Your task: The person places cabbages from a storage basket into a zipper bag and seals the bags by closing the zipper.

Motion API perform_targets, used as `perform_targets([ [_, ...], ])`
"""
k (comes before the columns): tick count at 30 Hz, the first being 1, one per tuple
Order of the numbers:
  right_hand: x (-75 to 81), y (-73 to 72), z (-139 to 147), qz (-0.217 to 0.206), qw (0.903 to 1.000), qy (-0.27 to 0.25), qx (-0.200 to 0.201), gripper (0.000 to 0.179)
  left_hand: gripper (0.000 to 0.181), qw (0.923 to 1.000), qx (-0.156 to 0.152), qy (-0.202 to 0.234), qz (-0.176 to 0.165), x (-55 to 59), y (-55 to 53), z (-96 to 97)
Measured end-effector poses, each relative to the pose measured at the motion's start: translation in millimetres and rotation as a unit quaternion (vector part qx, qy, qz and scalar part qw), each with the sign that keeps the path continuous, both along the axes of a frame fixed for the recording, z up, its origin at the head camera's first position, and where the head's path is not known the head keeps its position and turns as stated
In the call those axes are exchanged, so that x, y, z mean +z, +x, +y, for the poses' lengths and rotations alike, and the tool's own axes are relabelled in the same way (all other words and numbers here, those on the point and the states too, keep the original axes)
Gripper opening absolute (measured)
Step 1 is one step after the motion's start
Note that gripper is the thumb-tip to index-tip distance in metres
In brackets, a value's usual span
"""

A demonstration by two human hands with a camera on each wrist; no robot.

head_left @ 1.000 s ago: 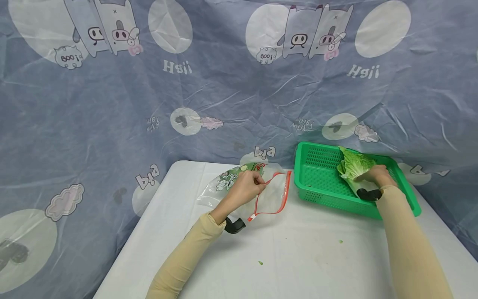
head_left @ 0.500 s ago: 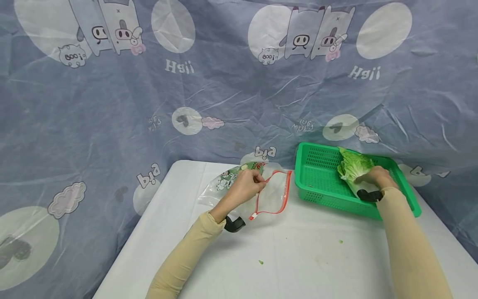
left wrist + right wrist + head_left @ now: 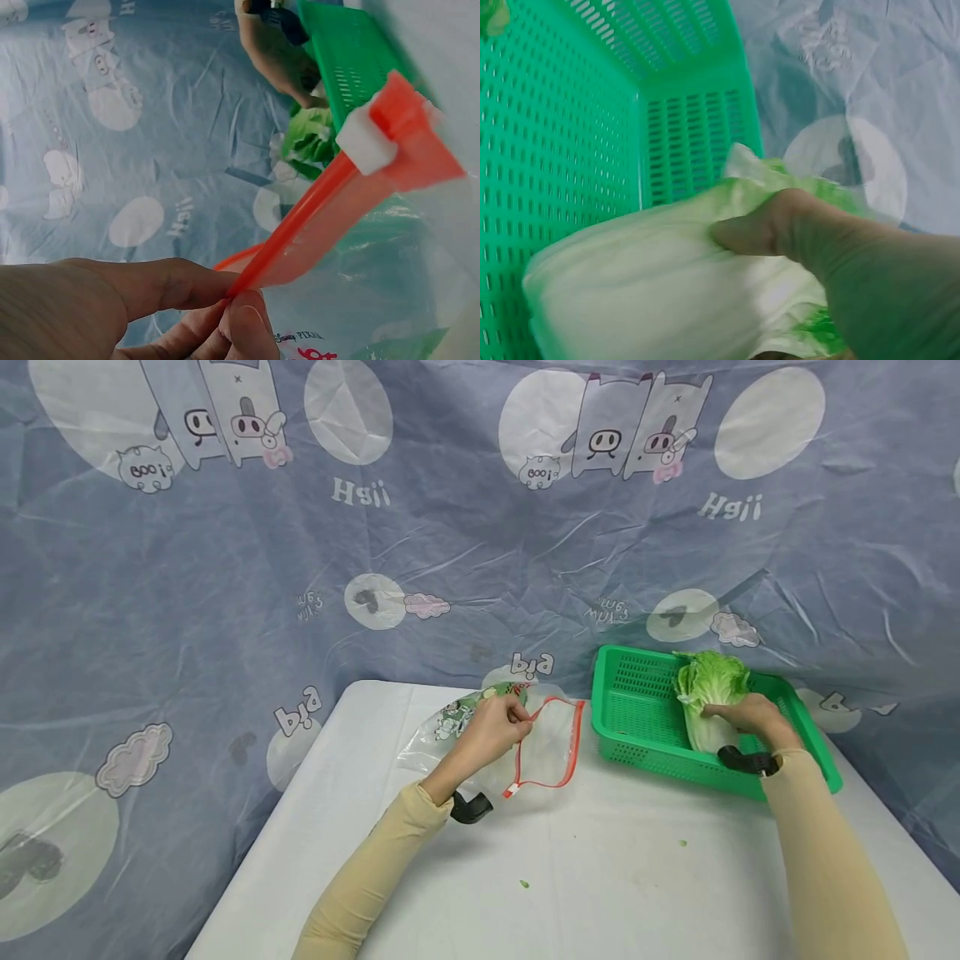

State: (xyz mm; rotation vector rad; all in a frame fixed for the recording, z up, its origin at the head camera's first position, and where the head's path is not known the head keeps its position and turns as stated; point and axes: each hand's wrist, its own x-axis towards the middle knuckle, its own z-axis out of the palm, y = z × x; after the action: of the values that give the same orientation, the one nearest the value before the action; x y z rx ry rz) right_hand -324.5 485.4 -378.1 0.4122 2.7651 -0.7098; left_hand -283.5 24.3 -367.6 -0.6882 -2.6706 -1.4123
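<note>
My left hand [image 3: 495,722] pinches the red zip edge of a clear zip bag [image 3: 551,747] that lies on the table with its mouth spread. In the left wrist view, thumb and finger hold the red strip [image 3: 300,210], and a white slider [image 3: 366,142] sits near its far end. My right hand [image 3: 753,717] grips a napa cabbage [image 3: 711,681], leafy green at the top and white at the base. The right wrist view shows the thumb [image 3: 742,234] across the pale stalks. The cabbage is in or just above the right part of the green basket [image 3: 637,752]; its underside is hidden.
A blue-grey printed curtain [image 3: 480,543] hangs behind the white table [image 3: 585,877]. Small green leaf scraps [image 3: 524,884] lie on the tabletop. The basket's left part shows its slotted floor, and its near wall stands between the cabbage and the table front.
The cabbage has turned under my right hand, its leafy end now pointing more straight back and slightly raised. My left hand and the bag have barely moved.
</note>
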Motion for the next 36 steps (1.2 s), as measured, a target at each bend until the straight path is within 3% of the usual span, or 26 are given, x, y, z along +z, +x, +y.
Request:
perform_targets([
  [4,3.3,8.5,-10.8,0.042,0.9988,0.018,-0.017,0.091,0.005,0.9998,0.01,0.014,-0.008,1.0,0.2,-0.1],
  [9,4.6,17.3,-25.1,0.109,0.9928,-0.003,-0.051,0.092,0.004,0.9996,0.013,0.026,-0.004,1.8,0.7,-0.3],
  [14,8.0,25.8,-43.6,0.197,0.9771,-0.018,-0.079,0.078,0.004,0.9993,0.011,0.035,0.002,0.5,0.2,0.2],
  [21,23.8,43.5,-77.6,0.269,0.9551,-0.061,-0.109,0.087,0.003,0.999,0.018,0.04,0.007,-0.2,-0.3,1.0],
  [28,29.8,63.5,-120.2,0.349,0.929,-0.091,-0.082,0.07,0.003,0.9989,0.028,0.034,0.015,0.1,-1.6,2.3],
  [33,21.6,74.3,-157.6,0.39,0.911,-0.128,-0.043,0.063,0.004,0.9989,0.03,0.033,0.012,0.3,-0.6,2.9],
  [36,12.4,77.6,-178.6,0.392,0.9064,-0.156,-0.019,0.061,0.004,0.9989,0.03,0.034,0.01,0.6,0.5,3.3],
])
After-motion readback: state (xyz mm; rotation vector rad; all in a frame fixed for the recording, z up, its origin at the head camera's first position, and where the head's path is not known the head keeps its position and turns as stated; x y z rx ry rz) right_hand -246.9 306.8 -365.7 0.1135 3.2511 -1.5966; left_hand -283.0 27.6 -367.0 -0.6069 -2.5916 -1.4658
